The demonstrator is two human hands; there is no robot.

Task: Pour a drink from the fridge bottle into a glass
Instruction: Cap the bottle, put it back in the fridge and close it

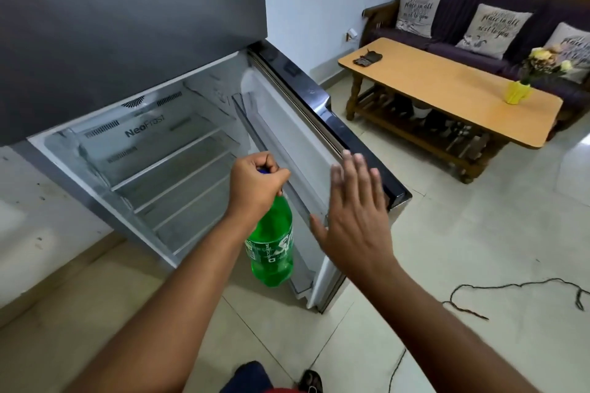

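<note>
A green plastic bottle (272, 249) with a blue cap and a green label hangs in front of the open fridge (166, 150). My left hand (255, 183) is shut around its neck and cap, holding it upright above the floor. My right hand (354, 214) is open with fingers spread, held flat next to the inner side of the open fridge door (319, 137), holding nothing. I cannot tell whether it touches the door. The fridge shelves look bare. No glass is in view.
A wooden coffee table (447, 89) stands to the right with a yellow vase of flowers (517, 91) and a dark small object (367, 58). Behind it is a dark sofa (479, 9) with cushions. A dark cord (510, 289) lies on the tiled floor.
</note>
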